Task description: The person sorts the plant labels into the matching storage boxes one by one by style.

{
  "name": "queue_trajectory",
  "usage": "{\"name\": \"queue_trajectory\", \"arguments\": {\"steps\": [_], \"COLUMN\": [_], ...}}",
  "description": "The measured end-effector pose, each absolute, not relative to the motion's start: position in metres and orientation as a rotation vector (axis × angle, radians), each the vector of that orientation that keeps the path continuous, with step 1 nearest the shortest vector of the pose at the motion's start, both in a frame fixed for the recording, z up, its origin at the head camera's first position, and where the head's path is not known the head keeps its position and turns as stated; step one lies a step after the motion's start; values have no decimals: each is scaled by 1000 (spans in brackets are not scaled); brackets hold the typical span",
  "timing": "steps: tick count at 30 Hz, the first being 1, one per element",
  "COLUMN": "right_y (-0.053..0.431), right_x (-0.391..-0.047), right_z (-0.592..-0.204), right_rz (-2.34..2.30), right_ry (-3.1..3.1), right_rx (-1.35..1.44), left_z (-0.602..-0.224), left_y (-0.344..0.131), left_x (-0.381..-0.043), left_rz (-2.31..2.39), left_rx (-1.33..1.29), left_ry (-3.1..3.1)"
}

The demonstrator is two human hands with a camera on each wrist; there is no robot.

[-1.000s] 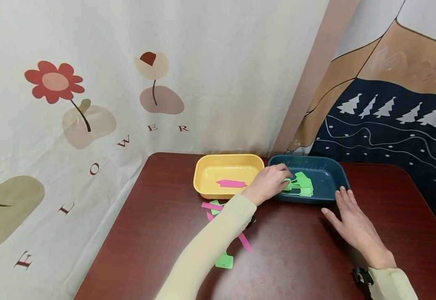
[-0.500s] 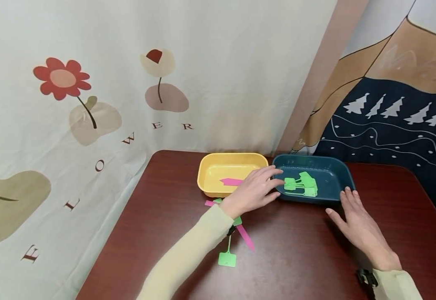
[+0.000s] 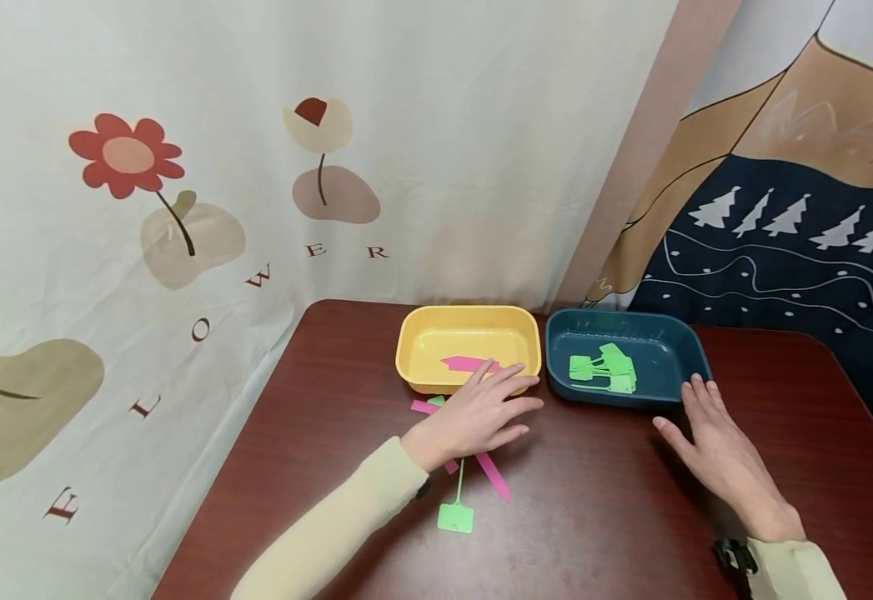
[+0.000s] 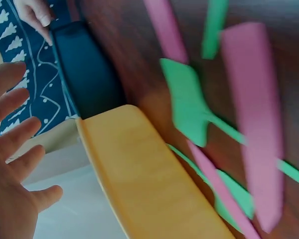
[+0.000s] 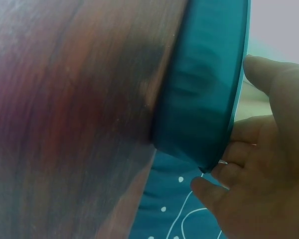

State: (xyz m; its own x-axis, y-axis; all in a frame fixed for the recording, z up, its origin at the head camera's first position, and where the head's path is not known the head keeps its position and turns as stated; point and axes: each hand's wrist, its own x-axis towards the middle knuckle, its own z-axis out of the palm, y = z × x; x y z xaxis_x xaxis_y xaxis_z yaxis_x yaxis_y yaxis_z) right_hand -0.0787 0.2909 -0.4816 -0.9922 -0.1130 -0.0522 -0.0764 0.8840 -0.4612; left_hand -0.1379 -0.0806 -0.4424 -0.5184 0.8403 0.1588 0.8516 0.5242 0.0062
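My left hand [image 3: 474,421], fingers spread and holding nothing, hovers over the front edge of the yellow bin [image 3: 474,336] and a loose pile of plant labels. One pink pointed label [image 3: 460,363] lies in that bin. Beneath the hand are pink labels [image 3: 494,477] and green T-shaped labels [image 3: 455,517], partly hidden in the head view; the left wrist view shows pink [image 4: 256,129] and green ones [image 4: 184,97] crossing. Several green labels [image 3: 618,367] are heaped in the dark blue bin [image 3: 664,358]. At its front right corner, my right hand [image 3: 732,467] rests with straight fingers touching the rim.
Both bins stand side by side at the back of the dark red-brown table [image 3: 594,517]. A pale curtain [image 3: 444,150] with printed flowers hangs behind, and a dark printed cloth [image 3: 781,275] borders the right side.
My left hand has left the green labels in the blue bin and moved left and toward me, its fingers spreading. My right hand has stayed at the blue bin's corner.
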Motion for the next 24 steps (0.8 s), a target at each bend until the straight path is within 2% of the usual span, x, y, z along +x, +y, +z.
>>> {"name": "queue_trajectory", "arguments": {"steps": [8, 24], "right_y": [290, 291], "right_x": [-79, -77], "right_z": [-482, -482], "right_rz": [-723, -723], "right_ry": [2976, 2977], "right_rx": [-147, -148], "left_z": [-457, -479], "left_y": [-113, -153], "left_x": [-123, -93], "left_rz": [-91, -109], "left_rx": [-1490, -1764], "left_ry": [-2609, -2410]}}
